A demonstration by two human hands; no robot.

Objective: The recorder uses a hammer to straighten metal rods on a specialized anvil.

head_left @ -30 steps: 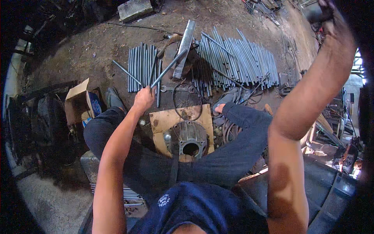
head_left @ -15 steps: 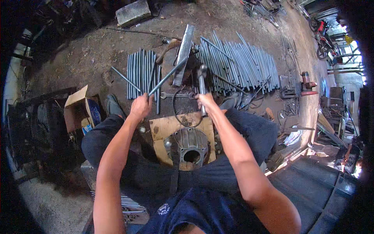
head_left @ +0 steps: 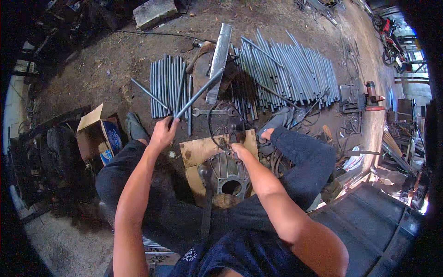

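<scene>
My left hand [head_left: 164,133] is closed round the near end of a metal rod [head_left: 198,96]. The rod slants up to the right, its far end at a shiny metal angle bar [head_left: 221,51] over a dark stump. My right hand [head_left: 238,151] is closed, low above a cast metal housing [head_left: 227,171] with a round opening. From its fingers a dark hammer [head_left: 237,127] points away from me, dim against the ground. A double-ended spanner [head_left: 212,112] lies between my hands, with a thin black cable looped across it. The housing sits on cardboard [head_left: 194,150].
Many loose rods lie in a small row [head_left: 161,83] at left and a larger pile [head_left: 295,69] at right. An open carton [head_left: 92,134] stands by my left foot. A concrete block [head_left: 154,13] lies far off; a red-based tool [head_left: 374,98] stands at right.
My right hand has come down and toward me with the hammer, from beside the spanner to above the housing. My left hand still holds the rod in nearly the same place.
</scene>
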